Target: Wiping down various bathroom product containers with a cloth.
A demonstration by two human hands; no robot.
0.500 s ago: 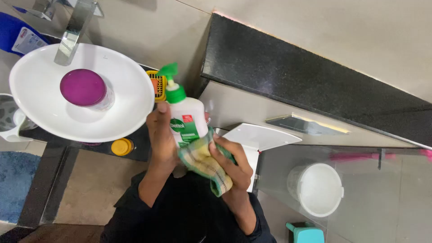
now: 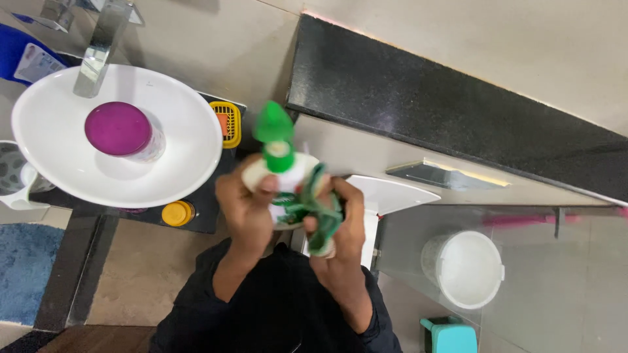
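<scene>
Bottle: my left hand (image 2: 245, 199) grips a white plastic bottle (image 2: 278, 180) with a green nozzle cap, mid-frame; I judge it light, slick, squeezable, best held round the body.
Cloth: my right hand (image 2: 343, 219) bunches a soft green scrub cloth (image 2: 317, 209) against the bottle.
Fingers: both sets (image 2: 261, 186) are wrapped tight.
Sink: white basin (image 2: 190, 140), upper left.

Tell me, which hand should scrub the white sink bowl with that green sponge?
Probably the right hand: it already grips the green sponge, so it could reach over to the white sink bowl. The left hand is busy gripping the white bottle with the green cap.
</scene>
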